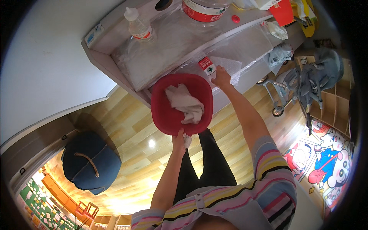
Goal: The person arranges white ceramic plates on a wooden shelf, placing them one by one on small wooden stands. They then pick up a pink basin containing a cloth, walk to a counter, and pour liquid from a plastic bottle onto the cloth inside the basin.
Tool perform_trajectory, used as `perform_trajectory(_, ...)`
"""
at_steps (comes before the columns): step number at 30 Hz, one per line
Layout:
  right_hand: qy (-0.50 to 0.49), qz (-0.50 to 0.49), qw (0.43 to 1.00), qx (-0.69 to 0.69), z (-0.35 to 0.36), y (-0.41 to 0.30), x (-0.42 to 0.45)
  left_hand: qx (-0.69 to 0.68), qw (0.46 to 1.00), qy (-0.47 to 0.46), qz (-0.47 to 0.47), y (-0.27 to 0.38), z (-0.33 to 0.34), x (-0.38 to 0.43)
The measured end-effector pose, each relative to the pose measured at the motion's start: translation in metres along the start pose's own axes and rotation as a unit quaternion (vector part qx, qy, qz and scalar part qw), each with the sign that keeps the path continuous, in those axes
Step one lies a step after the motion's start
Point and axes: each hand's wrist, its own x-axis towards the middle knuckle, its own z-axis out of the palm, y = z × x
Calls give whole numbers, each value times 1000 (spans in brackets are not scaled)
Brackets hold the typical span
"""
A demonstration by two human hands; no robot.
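Observation:
My left hand (178, 143) grips the near rim of a red plastic bin (161, 112). A crumpled white tissue (187, 141) shows beside its fingers. Inside the bin lies a crumpled white cloth or paper (184, 103). My right hand (222, 77) reaches over the lower counter ledge and has its fingers on the lower corner of a small red-and-white printed card or packet (207, 65). Under and beside that hand lies a sheet of clear bubble wrap (231, 67).
On the counter (172, 43) stand a clear squeeze bottle (139, 27), a large water jug (205, 13) and a red cap (235, 19). Plastic bags (280, 54) lie on the right. A folded stroller (304, 77) stands right; a blue beanbag (90, 164) sits left on the wood floor.

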Motion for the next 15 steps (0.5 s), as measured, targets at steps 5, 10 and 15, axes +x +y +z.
perform_trajectory(5, 33, -40, 998, 47, 21, 3, -9, -103, 990, -40, -91, -39, 19, 55)
perform_trajectory(10, -7, -73, 995, 66, 28, 7, -16, -259, 931, -149, -210, -32, 61, 48)
perform_trajectory(15, 143, -111, 979, 93, 29, 7, -22, -159, 953, -97, -240, -31, 56, 59)
